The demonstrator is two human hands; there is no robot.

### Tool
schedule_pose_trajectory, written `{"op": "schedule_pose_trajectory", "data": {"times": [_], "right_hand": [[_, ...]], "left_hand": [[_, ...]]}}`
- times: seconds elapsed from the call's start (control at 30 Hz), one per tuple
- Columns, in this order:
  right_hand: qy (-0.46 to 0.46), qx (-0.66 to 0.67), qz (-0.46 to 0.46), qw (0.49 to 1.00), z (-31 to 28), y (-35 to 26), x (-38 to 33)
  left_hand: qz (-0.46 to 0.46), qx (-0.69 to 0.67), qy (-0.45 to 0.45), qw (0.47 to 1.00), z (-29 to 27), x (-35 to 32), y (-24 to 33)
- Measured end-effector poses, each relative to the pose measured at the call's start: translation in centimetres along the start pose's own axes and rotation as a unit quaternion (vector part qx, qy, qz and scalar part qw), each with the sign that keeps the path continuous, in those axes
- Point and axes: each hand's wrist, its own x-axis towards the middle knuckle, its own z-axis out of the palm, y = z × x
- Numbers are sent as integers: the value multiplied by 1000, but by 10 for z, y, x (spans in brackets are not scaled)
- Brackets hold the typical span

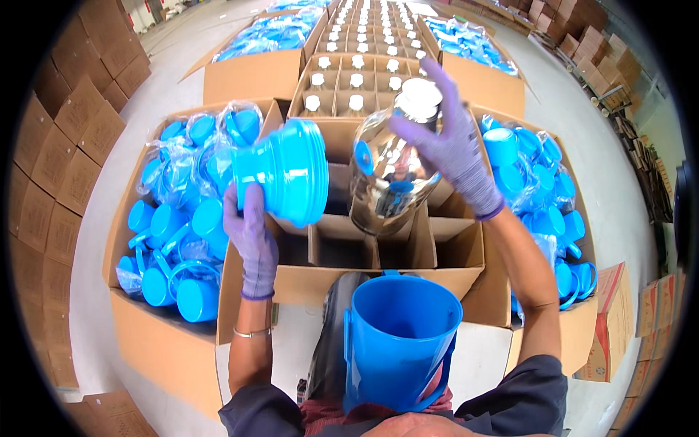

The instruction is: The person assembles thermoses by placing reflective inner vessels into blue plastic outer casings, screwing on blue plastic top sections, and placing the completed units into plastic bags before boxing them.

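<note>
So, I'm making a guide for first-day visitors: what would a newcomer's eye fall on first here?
Probably the shiny, silvery bottle, tilted near the middle of the view, with the purple-gloved right hand at its white cap. Next, just left of it, the bright blue stepped piece in the left hand. Then the big open-topped blue bucket below, close to the person's body.
</note>
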Motion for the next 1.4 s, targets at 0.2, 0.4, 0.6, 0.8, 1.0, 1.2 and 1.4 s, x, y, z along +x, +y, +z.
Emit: {"op": "schedule_pose_trajectory", "data": {"times": [0.2, 0.4, 0.6, 0.8, 1.0, 1.2, 1.4], "right_hand": [[41, 161, 54, 985, 22, -6, -11], [128, 468, 227, 844, 21, 5, -20], [66, 479, 235, 843, 28, 34, -50], [14, 349, 304, 886, 48, 64, -86], [122, 578, 329, 737, 72, 108, -104], [88, 570, 363, 732, 68, 108, -94], [91, 607, 372, 697, 62, 90, -93]], "left_hand": [[67, -191, -136, 970, 87, 64, 43], [116, 22, -305, 945, 120, 52, 61], [178, 135, -320, 921, 110, 42, 53], [181, 209, -270, 923, 124, 24, 58], [128, 93, -486, 860, 113, 57, 60], [191, 179, -404, 876, 118, 45, 58], [233, 185, -351, 888, 116, 30, 42]]}}
